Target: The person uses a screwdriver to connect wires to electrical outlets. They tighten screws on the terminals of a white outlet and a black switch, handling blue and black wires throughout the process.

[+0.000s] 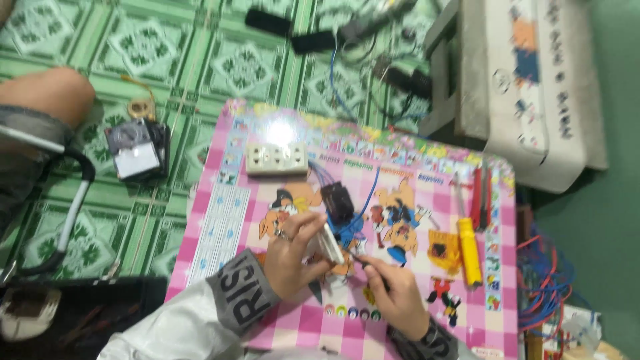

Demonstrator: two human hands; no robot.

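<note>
White switch plate [330, 243] pinched in left hand [293, 253] fingers, long axis slanting down-right, right hand [397, 293] fingers gripping dark tool [365, 263].

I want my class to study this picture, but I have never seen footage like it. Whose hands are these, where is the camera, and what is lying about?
There is one picture, from a camera worn on a person's head, looking down at their own two bare hands. They work over a pink cartoon-printed table on a green tiled floor. The left hand holds a white switch plate with blue wires. The right hand holds a thin dark tool to it. Nearby lie a white socket strip, a yellow screwdriver and red-handled pliers.
</note>
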